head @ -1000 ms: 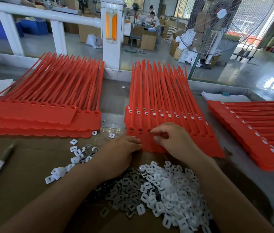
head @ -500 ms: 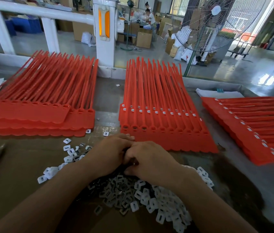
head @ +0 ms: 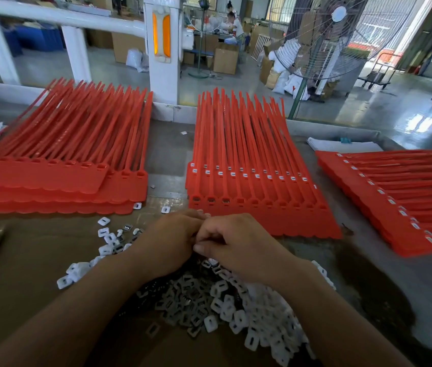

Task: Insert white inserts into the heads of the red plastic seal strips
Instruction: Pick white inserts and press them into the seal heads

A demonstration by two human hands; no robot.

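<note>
Single head-worn wide-angle view, sited at the near edge of the table (head: 167, 149), facing forward and down. Left hand (head: 167, 242) and right hand (head: 238, 247) lie close beneath the lens. The far edge and workshop floor (head: 355, 107) occupy the upper frame.

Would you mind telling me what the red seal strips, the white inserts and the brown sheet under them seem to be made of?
The red seal strips look like moulded plastic, smooth with a slight sheen, the tails bending. The white inserts seem matte plastic; some show greyish centres, possibly metal. The brown sheet looks like matte cardboard.
</note>
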